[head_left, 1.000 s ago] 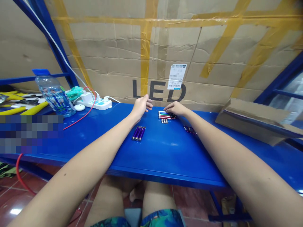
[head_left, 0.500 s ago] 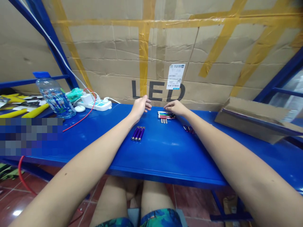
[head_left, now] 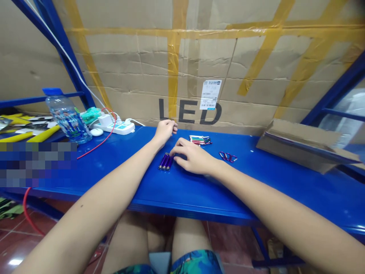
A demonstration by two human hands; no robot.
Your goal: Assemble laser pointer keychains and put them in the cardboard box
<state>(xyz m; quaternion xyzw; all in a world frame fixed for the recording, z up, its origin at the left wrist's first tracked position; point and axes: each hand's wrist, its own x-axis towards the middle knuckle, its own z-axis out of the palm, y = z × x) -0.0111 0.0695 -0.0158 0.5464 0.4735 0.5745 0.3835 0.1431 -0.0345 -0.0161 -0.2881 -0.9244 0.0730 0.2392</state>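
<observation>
At nine o'clock from the right hand [head_left: 191,156], whose grip cannot be confirmed open or closed, three purple tubes [head_left: 164,162] lie side by side on the surface [head_left: 185,194], liable to roll apart if its curved fingers [head_left: 181,149] nudge them.

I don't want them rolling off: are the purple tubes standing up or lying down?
Lying down: the purple tubes stretch lengthwise along the table, side by side.

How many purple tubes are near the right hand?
3. The left tube, middle tube and right tube lie side by side on the blue table, just left of the right hand. The hand could hide more.
</observation>
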